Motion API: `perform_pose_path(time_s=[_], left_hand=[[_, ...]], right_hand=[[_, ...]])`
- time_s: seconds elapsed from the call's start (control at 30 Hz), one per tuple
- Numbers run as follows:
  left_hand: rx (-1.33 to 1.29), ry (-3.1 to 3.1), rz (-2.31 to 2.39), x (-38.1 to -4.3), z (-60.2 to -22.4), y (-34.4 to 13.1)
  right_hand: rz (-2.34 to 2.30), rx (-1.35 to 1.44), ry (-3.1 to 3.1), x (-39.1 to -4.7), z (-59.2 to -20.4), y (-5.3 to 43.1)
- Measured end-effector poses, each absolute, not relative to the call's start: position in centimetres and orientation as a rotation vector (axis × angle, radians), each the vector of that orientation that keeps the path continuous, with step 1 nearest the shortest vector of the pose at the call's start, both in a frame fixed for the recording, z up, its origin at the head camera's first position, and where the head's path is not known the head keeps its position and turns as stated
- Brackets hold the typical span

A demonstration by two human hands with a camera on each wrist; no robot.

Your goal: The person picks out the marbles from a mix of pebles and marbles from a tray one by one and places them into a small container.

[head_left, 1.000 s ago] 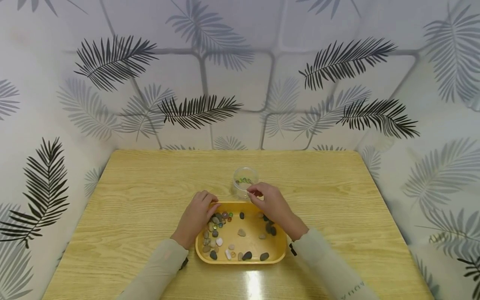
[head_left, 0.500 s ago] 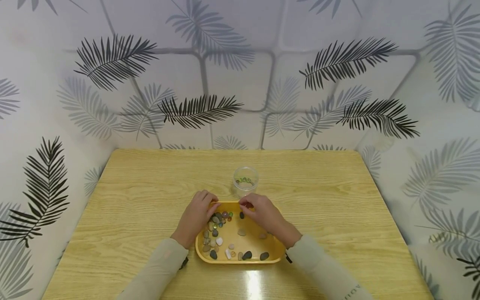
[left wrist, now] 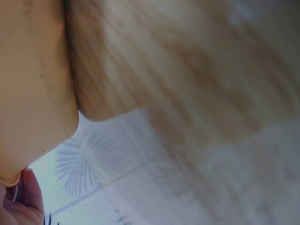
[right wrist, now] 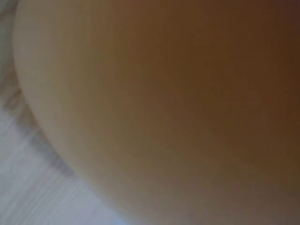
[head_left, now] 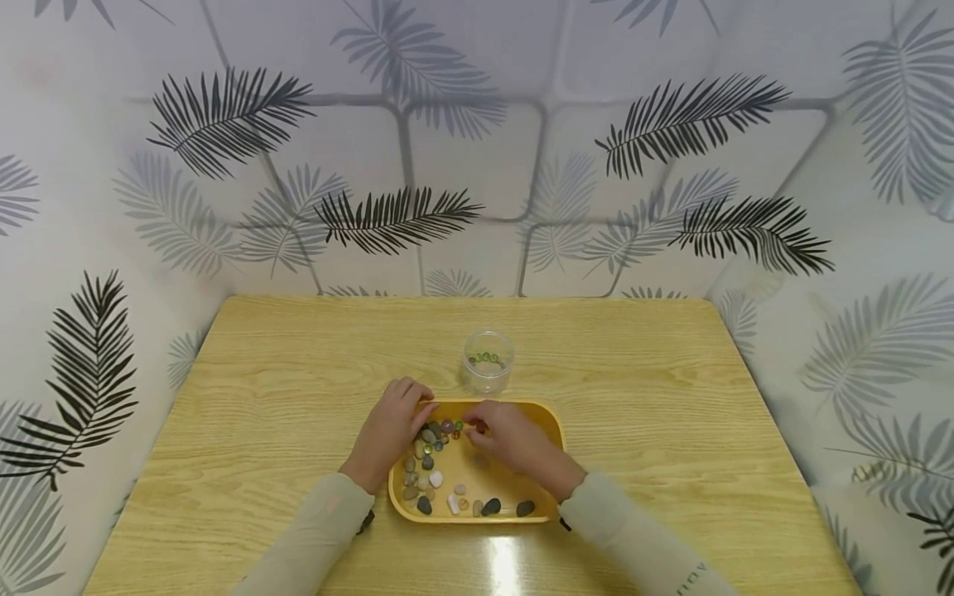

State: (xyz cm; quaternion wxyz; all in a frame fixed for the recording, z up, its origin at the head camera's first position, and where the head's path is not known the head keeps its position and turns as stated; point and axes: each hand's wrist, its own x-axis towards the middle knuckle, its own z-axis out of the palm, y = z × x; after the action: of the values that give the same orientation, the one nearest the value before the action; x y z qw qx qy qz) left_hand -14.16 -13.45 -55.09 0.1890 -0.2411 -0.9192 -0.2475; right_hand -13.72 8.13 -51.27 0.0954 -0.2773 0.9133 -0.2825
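Observation:
A yellow tray holds stones and glass marbles. At its far left corner my left hand grips the rim; the left wrist view shows the fingers at the tray's edge. My right hand reaches over the tray, thumb and forefinger parted beside a green marble. Close to that marble lie a large purple marble and a small reddish one. Behind the tray stands a clear plastic cup with several green marbles inside. Skin fills most of the right wrist view.
Several pebbles line the tray's left side, among them a white stone. Dark stones lie along the near side. The tray and cup stand on a wood-grain table, against a leaf-patterned backdrop.
My right hand has moved from the cup's near edge down and left into the tray, its thumb and forefinger now parted. The left hand has stayed at the rim.

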Motion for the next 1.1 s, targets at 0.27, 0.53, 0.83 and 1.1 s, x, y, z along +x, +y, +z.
perform_pose_path(time_s=[0.27,0.53,0.83,1.1], left_hand=[[-0.68,-2.597,-0.707,-14.1,-55.0,-13.4],[-0.673,-2.589,-0.713,-14.0,-54.9,-13.4],[-0.66,-2.608,-0.701,-13.9,-54.9,-13.3],[-0.654,-2.62,-0.708,-14.0,-54.8,-13.3]], right_hand=[[-0.796,-0.78,2.71,-13.3,-52.6,7.3],[-0.825,-0.689,2.736,-12.7,-53.5,6.6],[-0.776,-0.708,2.73,-12.4,-53.8,6.1],[-0.751,-0.743,2.74,-12.4,-53.8,6.2]])
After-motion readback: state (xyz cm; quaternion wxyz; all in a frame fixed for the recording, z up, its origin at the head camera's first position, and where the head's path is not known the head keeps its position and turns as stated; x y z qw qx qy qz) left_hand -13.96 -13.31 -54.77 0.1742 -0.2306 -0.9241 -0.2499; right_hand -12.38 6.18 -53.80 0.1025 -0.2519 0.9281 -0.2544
